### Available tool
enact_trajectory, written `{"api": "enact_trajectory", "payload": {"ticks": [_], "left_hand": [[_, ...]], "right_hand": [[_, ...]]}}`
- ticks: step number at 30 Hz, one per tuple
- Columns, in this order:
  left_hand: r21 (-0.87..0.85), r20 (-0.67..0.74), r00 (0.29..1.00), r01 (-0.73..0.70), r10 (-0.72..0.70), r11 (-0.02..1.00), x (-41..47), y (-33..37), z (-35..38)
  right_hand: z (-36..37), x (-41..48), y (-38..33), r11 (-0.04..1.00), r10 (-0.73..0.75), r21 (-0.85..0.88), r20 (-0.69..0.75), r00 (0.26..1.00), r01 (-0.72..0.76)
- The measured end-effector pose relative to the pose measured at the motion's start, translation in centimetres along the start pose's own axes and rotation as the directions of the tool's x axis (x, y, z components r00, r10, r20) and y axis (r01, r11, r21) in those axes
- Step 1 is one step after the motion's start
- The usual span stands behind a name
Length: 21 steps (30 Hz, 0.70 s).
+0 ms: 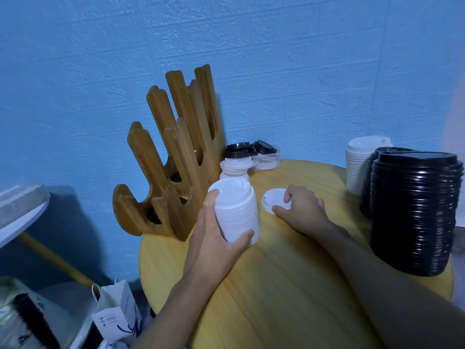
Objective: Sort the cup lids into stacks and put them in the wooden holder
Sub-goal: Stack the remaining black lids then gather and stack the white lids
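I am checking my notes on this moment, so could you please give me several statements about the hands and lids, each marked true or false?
1. The left hand grips a stack of white lids. True.
2. The right hand holds a black lid. False: it pinches a single white lid.
3. The black lid stacks stand in the wooden holder. False: they stand on the table, well to the holder's right.
4. The wooden holder stands at the table's left side. True.

Beside wooden holder, white lid stack, loose white lid
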<state>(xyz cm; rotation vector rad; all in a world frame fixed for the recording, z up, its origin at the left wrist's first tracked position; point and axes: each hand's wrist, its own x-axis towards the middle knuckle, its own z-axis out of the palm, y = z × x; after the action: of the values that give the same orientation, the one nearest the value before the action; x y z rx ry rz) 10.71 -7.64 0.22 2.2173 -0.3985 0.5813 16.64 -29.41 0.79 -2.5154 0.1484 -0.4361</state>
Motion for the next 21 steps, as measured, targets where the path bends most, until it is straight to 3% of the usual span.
{"api": "enact_trajectory", "payload": {"ticks": [4,7,11,16,21], "left_hand": [[-0.01,0.008,1.0,0.007,-0.007,1.0,0.0,0.1,0.0],[-0.044,0.013,1.0,0.024,-0.024,0.999,-0.1,0.3,-0.2],[-0.035,0.014,0.999,0.042,-0.041,0.998,-0.2,0.5,-0.4],[-0.029,-0.014,0.993,0.113,-0.114,0.993,-0.1,0.7,-0.5],[-0.044,-0.021,0.992,0.122,-0.123,0.992,-0.1,0.8,-0.5]], "right_hand": [[-0.3,-0.3,-1.0,0.928,0.054,0.372,-0.102,0.993,-0.012],[-1.4,-1.0,-3.2,0.781,-0.015,0.599,-0.267,0.964,0.179],[-2.6,-2.7,-6.5,0.591,-0.132,0.72,-0.359,0.924,0.364],[-1.4,-3.7,-8.3,0.656,-0.338,0.628,-0.25,0.907,0.418],[-0.6,-3.8,-8.1,0.72,-0.404,0.581,-0.095,0.91,0.381]]}}
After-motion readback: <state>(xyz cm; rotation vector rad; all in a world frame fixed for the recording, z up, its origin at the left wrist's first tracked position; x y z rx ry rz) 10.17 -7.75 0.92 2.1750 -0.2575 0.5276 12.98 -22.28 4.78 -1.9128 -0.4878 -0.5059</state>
